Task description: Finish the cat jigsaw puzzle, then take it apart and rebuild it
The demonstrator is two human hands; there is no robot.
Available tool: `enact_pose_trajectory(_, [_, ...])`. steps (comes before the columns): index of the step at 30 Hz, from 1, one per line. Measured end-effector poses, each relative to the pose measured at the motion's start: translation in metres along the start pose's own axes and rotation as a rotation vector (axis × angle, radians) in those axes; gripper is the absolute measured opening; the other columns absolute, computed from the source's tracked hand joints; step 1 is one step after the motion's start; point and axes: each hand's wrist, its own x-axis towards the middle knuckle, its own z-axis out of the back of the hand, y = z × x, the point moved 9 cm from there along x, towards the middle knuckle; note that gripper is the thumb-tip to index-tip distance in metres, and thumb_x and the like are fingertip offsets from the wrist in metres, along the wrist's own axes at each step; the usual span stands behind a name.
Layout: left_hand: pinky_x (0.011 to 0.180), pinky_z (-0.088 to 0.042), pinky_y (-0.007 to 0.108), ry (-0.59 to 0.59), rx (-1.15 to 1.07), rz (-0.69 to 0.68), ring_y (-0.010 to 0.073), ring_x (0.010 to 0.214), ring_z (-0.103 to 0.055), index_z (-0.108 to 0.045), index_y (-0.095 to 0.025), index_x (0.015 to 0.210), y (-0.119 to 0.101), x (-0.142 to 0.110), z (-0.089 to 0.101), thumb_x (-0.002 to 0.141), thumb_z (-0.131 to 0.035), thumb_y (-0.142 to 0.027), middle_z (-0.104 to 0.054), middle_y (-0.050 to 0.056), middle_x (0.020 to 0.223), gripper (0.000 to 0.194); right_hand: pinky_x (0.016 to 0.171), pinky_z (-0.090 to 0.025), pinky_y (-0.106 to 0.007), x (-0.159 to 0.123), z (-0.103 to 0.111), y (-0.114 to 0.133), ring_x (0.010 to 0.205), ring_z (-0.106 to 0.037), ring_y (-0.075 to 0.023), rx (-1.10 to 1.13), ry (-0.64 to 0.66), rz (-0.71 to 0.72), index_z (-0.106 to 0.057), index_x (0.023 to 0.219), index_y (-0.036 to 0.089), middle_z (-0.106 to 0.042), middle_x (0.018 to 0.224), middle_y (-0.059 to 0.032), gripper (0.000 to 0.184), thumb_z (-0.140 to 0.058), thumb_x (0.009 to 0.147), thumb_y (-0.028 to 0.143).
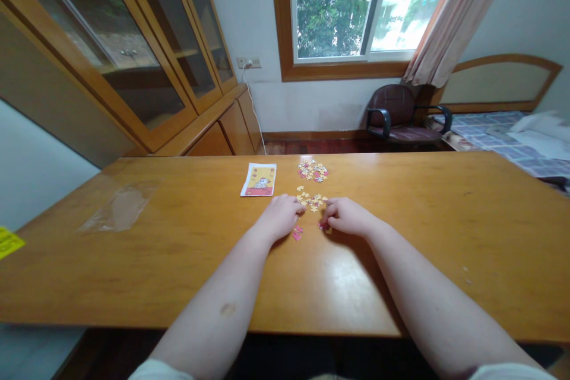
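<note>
My left hand point(281, 216) rests on the table with its fingers curled together at the left edge of a small cluster of yellow jigsaw pieces point(314, 202). What its fingertips hold, if anything, is hidden. Across the cluster, my right hand point(346, 215) is bent in, and its fingertips close on a yellow jigsaw piece point(325, 200) at the cluster's right side. Pink jigsaw pieces point(297, 233) lie just below my left fingers. Dark red pieces point(323, 225) sit partly under my right hand. Farther back is a loose pile of mixed yellow and pink pieces point(313, 170).
A picture card point(259, 180) with a white animal on yellow and pink lies behind my left hand. Left of it is a clear plastic bag point(119, 206) on the wooden table point(191, 261). Beyond the table stand a glass-door cabinet point(146, 41) and an armchair point(394, 110).
</note>
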Motion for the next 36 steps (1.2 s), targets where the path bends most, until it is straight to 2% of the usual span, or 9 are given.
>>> enact_pose_trajectory(6, [0.09,-0.038,0.033,0.036,-0.089,-0.121,0.0194,0.097,-0.051,-0.07,-0.032,0.105,-0.019,-0.002,-0.008,0.085,-0.05,-0.016,-0.063,0.003,0.101,0.032,0.074,-0.043,-0.022,-0.001,-0.006,0.01,0.076,-0.058,-0.0135,0.043,0.037,0.044,-0.077,0.085,0.023,-0.066,0.083,-0.0017,0.031,-0.054,0.07,0.01])
enact_pose_trajectory(10, [0.092,-0.037,0.035,0.055,-0.14,-0.154,0.0196,0.101,-0.05,-0.071,-0.035,0.103,-0.025,-0.004,-0.014,0.088,-0.051,-0.022,-0.062,0.003,0.102,0.028,0.058,-0.038,-0.021,-0.004,0.0,-0.008,0.062,-0.054,-0.0119,-0.009,0.016,-0.095,-0.072,0.079,0.02,-0.065,0.071,0.0005,0.012,-0.064,0.069,0.023])
enact_pose_trajectory(14, [0.09,-0.037,0.034,0.084,-0.175,-0.186,0.0195,0.102,-0.05,-0.073,-0.038,0.098,-0.029,-0.005,-0.018,0.088,-0.054,-0.027,-0.063,0.001,0.103,0.023,0.054,-0.034,-0.021,-0.002,-0.006,-0.018,0.06,-0.053,-0.0113,-0.04,0.035,-0.127,-0.067,0.074,0.02,-0.064,0.068,0.0016,0.014,-0.071,0.067,0.031])
enact_pose_trajectory(16, [0.09,-0.037,0.034,0.086,-0.173,-0.214,0.019,0.101,-0.051,-0.074,-0.036,0.093,-0.029,-0.004,-0.017,0.086,-0.056,-0.025,-0.064,0.001,0.103,0.022,0.056,-0.035,-0.022,0.002,-0.007,-0.016,0.061,-0.053,-0.0118,-0.079,-0.007,-0.121,-0.066,0.073,0.02,-0.064,0.069,0.0006,0.016,-0.071,0.07,0.034])
enact_pose_trajectory(19, [0.088,-0.039,0.032,0.043,-0.134,-0.177,0.0179,0.096,-0.054,-0.074,-0.032,0.094,-0.018,-0.001,-0.01,0.084,-0.055,-0.015,-0.067,0.001,0.102,0.027,0.065,-0.038,-0.023,0.006,0.002,-0.01,0.07,-0.056,-0.0134,-0.176,-0.158,-0.115,-0.067,0.079,0.019,-0.066,0.078,-0.0031,0.016,-0.066,0.077,0.035])
enact_pose_trajectory(22, [0.086,-0.041,0.033,-0.043,-0.059,-0.024,0.0191,0.092,-0.055,-0.075,-0.027,0.093,0.007,0.002,0.001,0.08,-0.057,-0.013,-0.068,0.002,0.099,0.026,0.072,-0.04,-0.024,0.004,0.012,-0.006,0.075,-0.058,-0.0144,-0.224,-0.273,-0.104,-0.069,0.087,0.018,-0.065,0.086,-0.0055,0.019,-0.055,0.085,0.031])
enact_pose_trajectory(25, [0.082,-0.042,0.033,-0.059,-0.035,0.054,0.0196,0.09,-0.056,-0.076,-0.027,0.087,0.023,0.0,0.005,0.076,-0.065,-0.016,-0.068,0.003,0.098,0.019,0.073,-0.041,-0.024,0.002,0.015,-0.004,0.075,-0.058,-0.0143,-0.207,-0.248,-0.044,-0.072,0.086,0.019,-0.064,0.084,-0.0046,0.021,-0.052,0.082,0.021])
enact_pose_trajectory(30, [0.082,-0.04,0.033,0.008,-0.03,0.036,0.0194,0.09,-0.056,-0.077,-0.03,0.083,0.024,0.0,-0.005,0.075,-0.066,-0.017,-0.069,0.001,0.096,0.019,0.074,-0.042,-0.023,0.002,0.005,0.0,0.076,-0.059,-0.0146,-0.162,-0.121,0.056,-0.076,0.086,0.02,-0.064,0.081,-0.0038,0.026,-0.051,0.078,0.017])
enact_pose_trajectory(36, [0.086,-0.04,0.033,0.021,-0.028,0.076,0.0206,0.095,-0.055,-0.074,-0.032,0.096,0.027,0.002,-0.014,0.082,-0.058,-0.02,-0.068,0.002,0.099,0.025,0.075,-0.041,-0.023,0.004,0.008,-0.011,0.078,-0.059,-0.0148,-0.259,-0.16,-0.081,-0.075,0.097,0.022,-0.064,0.085,-0.0049,0.029,-0.049,0.084,0.021])
